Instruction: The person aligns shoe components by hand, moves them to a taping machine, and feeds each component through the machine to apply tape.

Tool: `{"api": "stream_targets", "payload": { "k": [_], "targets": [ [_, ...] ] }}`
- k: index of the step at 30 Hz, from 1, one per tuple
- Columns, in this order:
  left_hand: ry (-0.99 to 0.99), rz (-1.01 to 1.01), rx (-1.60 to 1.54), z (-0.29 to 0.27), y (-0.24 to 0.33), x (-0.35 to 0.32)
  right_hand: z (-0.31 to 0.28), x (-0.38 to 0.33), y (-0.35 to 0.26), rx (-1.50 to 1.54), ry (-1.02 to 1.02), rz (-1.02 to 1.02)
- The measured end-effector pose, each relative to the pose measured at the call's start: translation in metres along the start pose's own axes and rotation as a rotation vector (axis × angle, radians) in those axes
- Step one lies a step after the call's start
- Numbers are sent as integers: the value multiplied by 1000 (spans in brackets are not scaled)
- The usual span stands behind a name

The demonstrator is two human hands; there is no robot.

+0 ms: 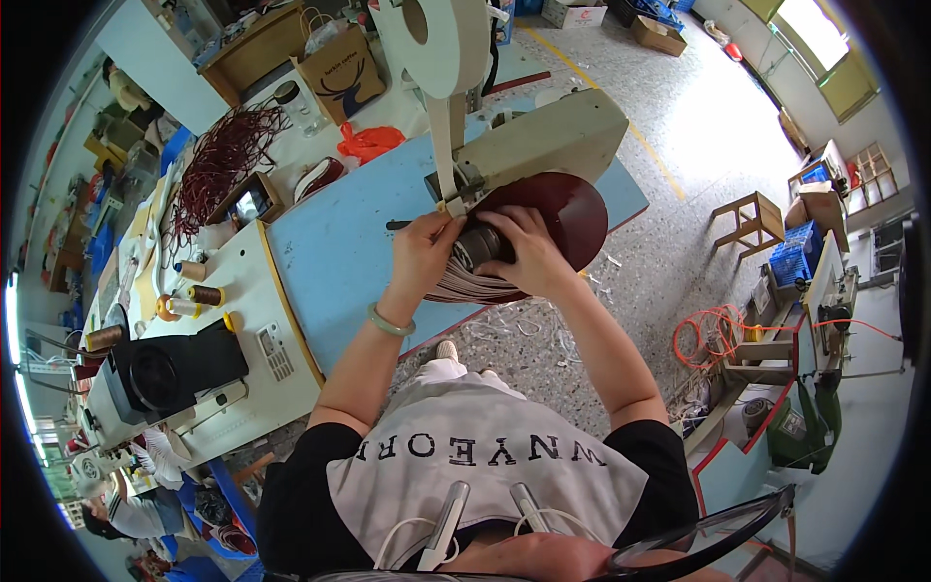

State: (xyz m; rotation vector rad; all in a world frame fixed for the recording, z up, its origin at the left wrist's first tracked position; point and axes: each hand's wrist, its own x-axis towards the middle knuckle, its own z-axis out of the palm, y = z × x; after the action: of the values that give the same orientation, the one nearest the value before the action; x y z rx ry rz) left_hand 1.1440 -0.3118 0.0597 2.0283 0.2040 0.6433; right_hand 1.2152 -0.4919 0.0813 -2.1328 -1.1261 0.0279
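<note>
Between my hands, at the head of a grey-beige bench machine (pixel 553 136), is a dark red piece (pixel 577 218) with a smooth rounded panel. A round grey-brown part (pixel 476 248) and many pale, close-set layers (pixel 465 283) show at its near side. My right hand (pixel 531 247) curves around this work, fingers over its top and thumb by the round part. Beside the machine's head, my left hand (pixel 427 250) has its fingertips pinched together; what they hold is hidden. A white tape (pixel 443 145) runs down from a large white reel (pixel 441 58) to just above those fingertips.
The machine stands on a light blue tabletop (pixel 335 233). To the left are thread spools (pixel 206 295), a black sewing machine motor housing (pixel 170 371), dark red cords (pixel 228 155) and a red plastic bag (pixel 370 143). A wooden stool (pixel 747 223) and orange hose (pixel 708 335) lie right.
</note>
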Motion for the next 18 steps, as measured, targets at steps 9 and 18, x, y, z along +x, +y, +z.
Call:
{"api": "stream_targets", "payload": {
  "k": [9, 18],
  "targets": [
    [-86, -200, -108, -14, 3, 19, 15, 17, 16, 172, 18, -105],
    [-158, -196, -317, -21, -31, 41, 20, 39, 18, 139, 51, -55]
  ]
}}
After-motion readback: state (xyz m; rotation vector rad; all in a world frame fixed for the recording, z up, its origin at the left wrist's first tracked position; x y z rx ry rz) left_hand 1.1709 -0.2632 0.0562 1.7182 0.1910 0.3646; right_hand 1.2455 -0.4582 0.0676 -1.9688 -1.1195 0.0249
